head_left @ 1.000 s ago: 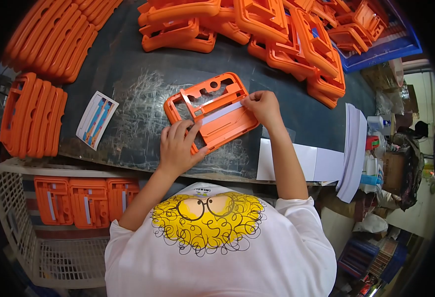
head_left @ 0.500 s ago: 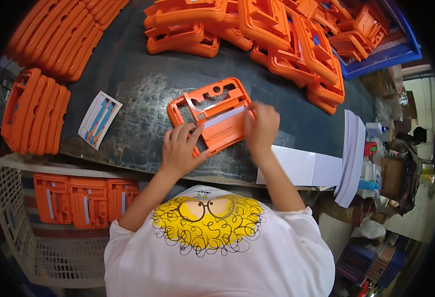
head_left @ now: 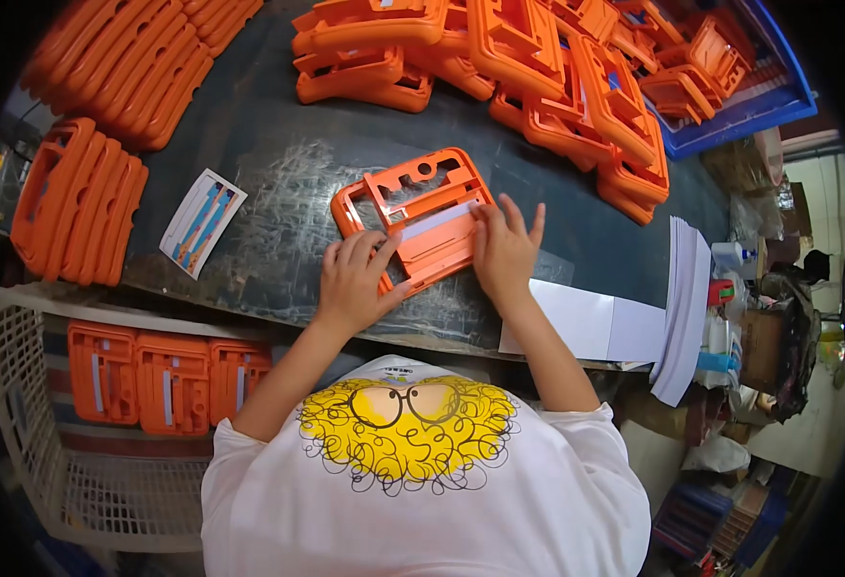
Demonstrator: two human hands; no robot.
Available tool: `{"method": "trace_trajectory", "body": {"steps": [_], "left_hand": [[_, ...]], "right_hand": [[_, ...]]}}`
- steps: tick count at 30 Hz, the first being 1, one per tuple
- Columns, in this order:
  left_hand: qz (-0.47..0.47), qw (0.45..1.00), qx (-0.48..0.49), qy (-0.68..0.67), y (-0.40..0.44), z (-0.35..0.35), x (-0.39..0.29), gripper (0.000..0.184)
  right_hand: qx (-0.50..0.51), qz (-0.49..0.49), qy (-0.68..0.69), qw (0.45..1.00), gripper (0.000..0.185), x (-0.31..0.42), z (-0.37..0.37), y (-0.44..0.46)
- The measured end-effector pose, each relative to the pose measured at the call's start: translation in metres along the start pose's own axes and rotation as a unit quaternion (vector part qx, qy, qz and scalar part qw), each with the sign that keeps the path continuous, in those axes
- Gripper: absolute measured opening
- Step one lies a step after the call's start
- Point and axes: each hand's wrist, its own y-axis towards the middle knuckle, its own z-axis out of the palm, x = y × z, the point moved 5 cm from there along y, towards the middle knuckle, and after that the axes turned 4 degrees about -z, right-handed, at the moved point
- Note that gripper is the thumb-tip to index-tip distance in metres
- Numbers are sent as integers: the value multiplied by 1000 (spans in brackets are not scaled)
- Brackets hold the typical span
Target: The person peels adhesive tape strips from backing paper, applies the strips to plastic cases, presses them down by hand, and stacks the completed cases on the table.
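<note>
An orange plastic frame (head_left: 432, 199) with cut-outs and a round hole lies slightly turned on the dark table in front of me. A narrow white strip (head_left: 434, 221) runs across its middle. My left hand (head_left: 355, 284) grips the frame's near left corner, its fingers over the edge and thumb along the near side. At the opposite side, my right hand (head_left: 507, 248) has its thumb and forefinger at the strip's right end, while its other fingers are raised and spread. The fingertips partly hide that end.
Stacked orange frames (head_left: 81, 207) stand at the left, beside a printed card (head_left: 203, 223). More orange frames (head_left: 514, 53) are heaped at the back, near a blue crate (head_left: 740, 130). White sheets (head_left: 682, 298) lie at the right. A white basket (head_left: 33, 413) below holds several frames.
My right hand's fingers have opened out from a curled pose at the strip's right end, with the outer fingers now raised. My left hand keeps its hold on the frame.
</note>
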Motion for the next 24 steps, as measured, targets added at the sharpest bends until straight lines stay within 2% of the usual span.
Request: {"method": "trace_trajectory", "body": {"steps": [4, 7, 10, 11, 14, 16, 17, 18, 19, 20, 21, 22, 23, 24], "left_hand": [[7, 1000, -6, 1, 0, 0, -1, 62], [6, 1000, -4, 3, 4, -7, -4, 61], [0, 996, -76, -50, 12, -26, -2, 60], [4, 995, -88, -56, 18, -33, -2, 57], [35, 997, -74, 13, 56, -45, -9, 57], [58, 997, -48, 26, 69, -39, -6, 42], [63, 997, -39, 33, 72, -36, -4, 37], [69, 996, -29, 40, 75, -34, -6, 33], [73, 995, -51, 39, 78, -37, -12, 20], [82, 995, -50, 31, 79, -36, -14, 20], [90, 994, -48, 23, 78, -34, -12, 21], [98, 994, -45, 15, 76, -32, -14, 22], [60, 998, -37, -4, 75, -29, -17, 22], [22, 999, -27, -22, 74, -27, -21, 23]], "right_hand": [[6, -8, -21, 1000, 18, -15, 1, 5], [56, 33, 102, 993, 19, -19, -5, 7], [-96, 75, 193, 974, 30, -40, -30, 14], [-159, 85, 157, 971, 23, -48, -42, 20], [1, 64, 141, 988, 20, -67, -30, 20], [15, 84, 196, 977, 15, -52, -12, 3], [29, 157, 236, 958, 16, -32, -24, -4], [32, 159, 219, 962, 19, -19, -32, -13], [117, 192, 179, 958, 27, -12, -35, -25], [266, 243, 173, 917, 40, -8, -33, -38], [368, 229, 200, 879, 51, -7, -22, -55], [397, 228, 279, 844, 57, -1, -13, -72], [338, 240, 330, 848, 61, 6, -11, -81], [340, 289, 401, 800, 68, 15, -21, -81]]}}
